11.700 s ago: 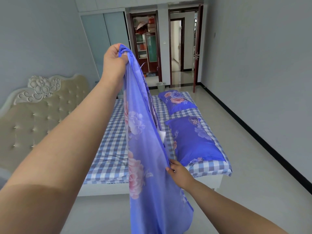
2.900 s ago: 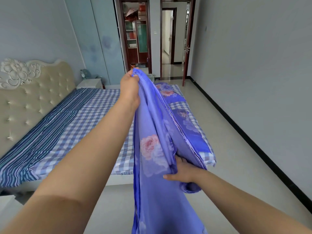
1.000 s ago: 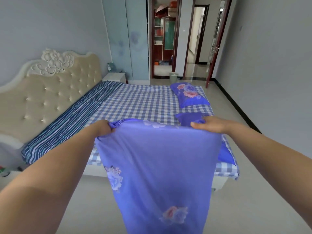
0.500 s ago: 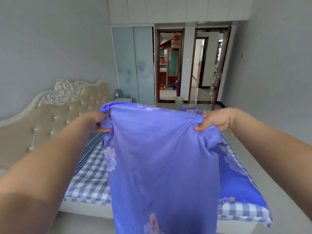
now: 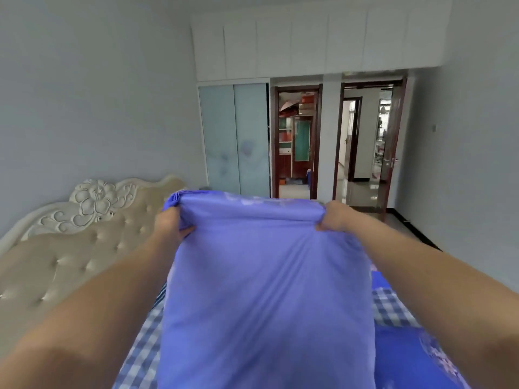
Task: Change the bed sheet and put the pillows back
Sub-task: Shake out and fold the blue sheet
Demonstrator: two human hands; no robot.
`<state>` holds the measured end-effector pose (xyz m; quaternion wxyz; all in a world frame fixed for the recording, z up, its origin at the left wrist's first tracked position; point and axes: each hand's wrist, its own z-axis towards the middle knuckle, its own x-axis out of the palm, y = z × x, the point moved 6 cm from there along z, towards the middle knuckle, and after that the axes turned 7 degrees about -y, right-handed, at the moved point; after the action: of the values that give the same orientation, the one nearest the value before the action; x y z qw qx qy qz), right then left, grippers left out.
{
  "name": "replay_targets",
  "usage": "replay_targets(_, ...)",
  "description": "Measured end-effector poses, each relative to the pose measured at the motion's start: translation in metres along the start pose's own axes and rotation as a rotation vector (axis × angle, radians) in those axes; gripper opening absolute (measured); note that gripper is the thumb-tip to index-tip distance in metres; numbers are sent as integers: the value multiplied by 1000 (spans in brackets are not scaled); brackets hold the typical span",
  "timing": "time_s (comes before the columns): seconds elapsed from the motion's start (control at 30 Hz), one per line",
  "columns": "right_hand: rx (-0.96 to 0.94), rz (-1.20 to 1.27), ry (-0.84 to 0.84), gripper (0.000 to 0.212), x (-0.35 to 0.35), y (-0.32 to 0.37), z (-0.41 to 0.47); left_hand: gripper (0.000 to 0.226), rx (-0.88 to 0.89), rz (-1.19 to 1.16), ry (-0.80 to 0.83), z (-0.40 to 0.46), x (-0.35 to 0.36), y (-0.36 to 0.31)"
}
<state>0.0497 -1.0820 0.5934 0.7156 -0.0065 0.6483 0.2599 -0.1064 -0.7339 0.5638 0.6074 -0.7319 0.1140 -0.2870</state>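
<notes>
Left hand [image 5: 170,224] is gripping the top left corner of the purple sheet [image 5: 266,290], fingers curled into bunched cloth. Right hand [image 5: 334,216] is clenching the opposite top corner. Sheet is hanging taut between both hands, billowing down in front. Below the hands, checked bed sheet [image 5: 389,308] is showing; blue floral pillow [image 5: 415,357] is lying under the right forearm. Padded headboard [image 5: 70,248] is standing left of the left hand.

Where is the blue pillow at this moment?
In the head view, the blue pillow lies at the lower right on the checked bed sheet, partly hidden behind the purple sheet.
</notes>
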Motion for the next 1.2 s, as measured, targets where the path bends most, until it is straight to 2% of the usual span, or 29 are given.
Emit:
replay_targets(0.07,30,119,-194,18,-5,6,57,18,32,-21,5,45,36,-17)
replay_targets(0.13,54,158,-363,22,-20,7,104,17,74,-98,12,80,72,-47)
replay_targets(0.27,22,178,-666,20,-77,17,157,26,347,-285,170,129,133,-121)
replay_targets(0.33,-2,190,-775,20,-105,22,168,26,385,-308,197,129,150,-146)
replay_targets(0.5,-30,225,-875,23,-133,30,165,41,344,-384,262,110,167,-174)
replay_targets(0.6,-40,198,-880,22,-127,31,151,71,349,-389,275,83,159,-165)
replay_targets(0.7,-65,140,-863,15,-107,34,131,79,346,-383,274,71,139,-145)
replay_targets(0.77,-86,52,-800,7,-84,36,118,79,315,-343,277,76,114,-124)
replay_targets(0.83,-91,-4,-661,8,-51,34,106,76,265,-280,301,84,84,-95)
replay_targets(0.97,-91,-33,-207,41,44,30,60,62,172,-32,260,110,0,-6)
replay_targets(1.07,-43,-133,177,41,133,23,-3,16,81,242,265,122,-75,70)
replay_targets(1.13,67,-206,444,46,190,19,-55,20,-51,416,342,120,-121,119)
replay_targets(1.2,114,-322,629,70,243,18,-103,8,-244,607,482,95,-158,160)
